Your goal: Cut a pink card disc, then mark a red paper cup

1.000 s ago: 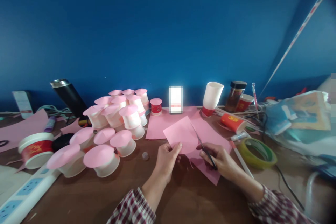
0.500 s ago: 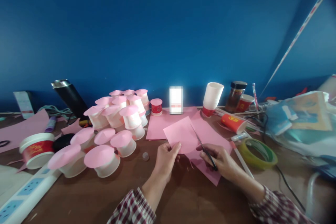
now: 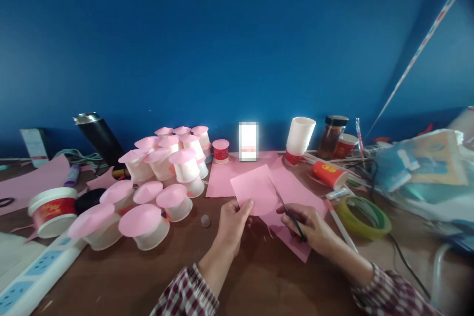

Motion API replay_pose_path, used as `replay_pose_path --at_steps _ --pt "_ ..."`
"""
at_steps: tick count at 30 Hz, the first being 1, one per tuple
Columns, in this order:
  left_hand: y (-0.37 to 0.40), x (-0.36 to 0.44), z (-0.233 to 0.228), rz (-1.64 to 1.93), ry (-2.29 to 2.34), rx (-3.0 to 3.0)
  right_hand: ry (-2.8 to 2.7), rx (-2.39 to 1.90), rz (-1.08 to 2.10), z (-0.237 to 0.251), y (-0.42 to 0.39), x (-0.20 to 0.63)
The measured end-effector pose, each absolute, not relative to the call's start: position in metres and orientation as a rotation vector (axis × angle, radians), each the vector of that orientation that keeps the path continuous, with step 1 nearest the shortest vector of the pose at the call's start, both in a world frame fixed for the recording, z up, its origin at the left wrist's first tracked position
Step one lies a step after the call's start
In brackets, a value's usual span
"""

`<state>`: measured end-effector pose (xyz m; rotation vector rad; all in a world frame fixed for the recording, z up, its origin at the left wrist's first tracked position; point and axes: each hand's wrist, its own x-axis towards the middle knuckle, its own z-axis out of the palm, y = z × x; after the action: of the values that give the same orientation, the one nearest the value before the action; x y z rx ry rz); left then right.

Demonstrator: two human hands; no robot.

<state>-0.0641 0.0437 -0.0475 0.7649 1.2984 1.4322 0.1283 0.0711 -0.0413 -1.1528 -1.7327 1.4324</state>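
Between thumb and fingers, my left hand [image 3: 234, 219] pinches the lower left edge of a small pink sheet of paper [image 3: 256, 188]. My right hand [image 3: 305, 224] is closed around the dark handles of a pair of scissors [image 3: 292, 218]. Their blades point up and left, along the right side of the sheet, where the edge looks partly rounded. Larger pink paper [image 3: 296, 190] lies on the table beneath and behind both hands.
Several paper cups with pink cone tops [image 3: 142, 222] stand at left beside a power strip [image 3: 44, 266]. A stack of white cups [image 3: 300, 133], a fallen red cup [image 3: 329, 174], a roll of tape [image 3: 365, 217] and a plastic bag [image 3: 425, 168] are at right.
Both hands stay almost in place. The small pink sheet and the scissors have shifted only very slightly.
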Motion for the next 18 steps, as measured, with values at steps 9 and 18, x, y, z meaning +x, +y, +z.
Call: replay_pose_path --at_steps 9,18 --pt "0.0463 -0.0645 -0.0525 1.441 1.320 0.771 -1.688 -1.124 1.482 -0.0455 0.0706 0.1267" --pt "0.0436 -0.0638 -0.0514 1.386 1.314 0.834 -1.704 -1.097 1.471 -0.0383 0.0713 0.1255"
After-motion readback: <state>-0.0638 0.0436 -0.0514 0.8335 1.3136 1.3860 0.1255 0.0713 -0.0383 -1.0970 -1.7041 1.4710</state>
